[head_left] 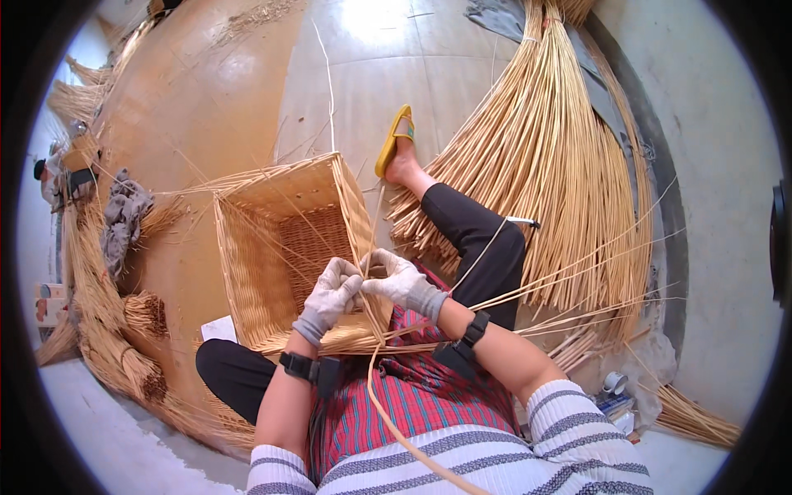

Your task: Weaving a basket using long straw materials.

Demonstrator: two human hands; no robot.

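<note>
A square wicker basket [247,289] with a woven brown bottom lies tilted in front of me, its opening facing me. My left hand [332,295] and my right hand [401,280], both in pale work gloves, meet at the basket's right rim. The fingers of each are pinched around thin willow strands there, though the exact grip is partly hidden by the gloves. Long loose willow rods [569,293] run out to the right from the rim. One thicker rod [400,429] curves from the near corner down across my striped top.
A large fanned bundle of peeled willow rods [528,165] lies right of my stretched leg and yellow slipper [392,144]. More bundles [124,363] and a grey cloth [124,219] line the left. Tape [615,382] and plastic sit at lower right, beside the wall.
</note>
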